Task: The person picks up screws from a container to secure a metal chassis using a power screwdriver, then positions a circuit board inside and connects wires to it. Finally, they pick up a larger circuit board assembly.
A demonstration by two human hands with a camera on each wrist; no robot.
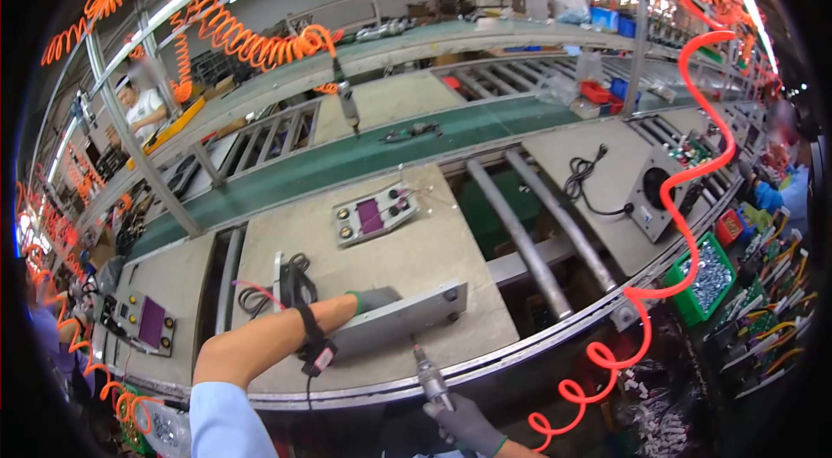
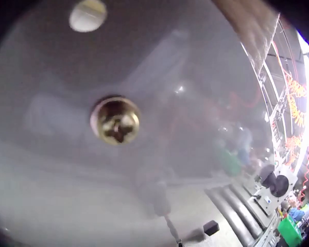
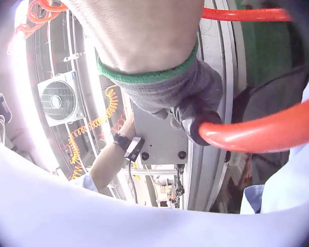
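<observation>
A grey metal casing (image 1: 403, 319) stands on edge on a pale board; my gloved left hand (image 1: 379, 298) rests at its upper edge, fingers partly hidden behind it. My gloved right hand (image 1: 468, 425) is curled round a pneumatic screwdriver (image 1: 431, 378), whose bit points at the casing's near face. In the left wrist view a brass-coloured screw (image 2: 117, 121) sits in the metal surface, a round hole above it. The right wrist view shows the right glove (image 3: 170, 92) beside a red air hose (image 3: 262, 128) and the casing (image 3: 157, 136) beyond.
Behind the casing lies a panel with a purple display (image 1: 370, 215). Black cable (image 1: 299, 278) is coiled at its left. Metal rollers (image 1: 520, 237) and a fan unit (image 1: 652, 198) are to the right, with a green screw bin (image 1: 700, 278). A red coiled hose (image 1: 646, 341) hangs near my right arm.
</observation>
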